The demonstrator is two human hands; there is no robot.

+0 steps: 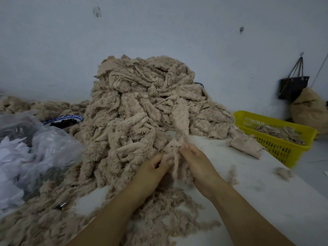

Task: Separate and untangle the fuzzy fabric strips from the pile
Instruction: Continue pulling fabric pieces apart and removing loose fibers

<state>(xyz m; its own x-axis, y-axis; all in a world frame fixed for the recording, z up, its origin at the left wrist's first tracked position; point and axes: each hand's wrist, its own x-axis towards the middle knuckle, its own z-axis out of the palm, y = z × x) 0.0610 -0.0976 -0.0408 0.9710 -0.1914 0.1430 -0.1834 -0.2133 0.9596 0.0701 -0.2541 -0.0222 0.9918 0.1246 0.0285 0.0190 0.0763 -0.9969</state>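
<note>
At your far left lies one clear plastic bag (40,150) of white scraps, and just behind it sits one blue-and-white patterned bowl (63,119) with dark contents. In the middle, one tall pile of beige fuzzy fabric strips (142,103) rises against the wall and spills toward you over the white worktop (239,174). Your two hands meet at its near foot. Your left hand (152,169) curls its fingers round the bunched end of one long fuzzy strip (181,118), and your right hand (197,164) pinches the same strip just beside it. To the right sits one yellow slotted plastic basket (280,148) holding more strips, and one dark tote bag (292,87) hangs on the wall.
</note>
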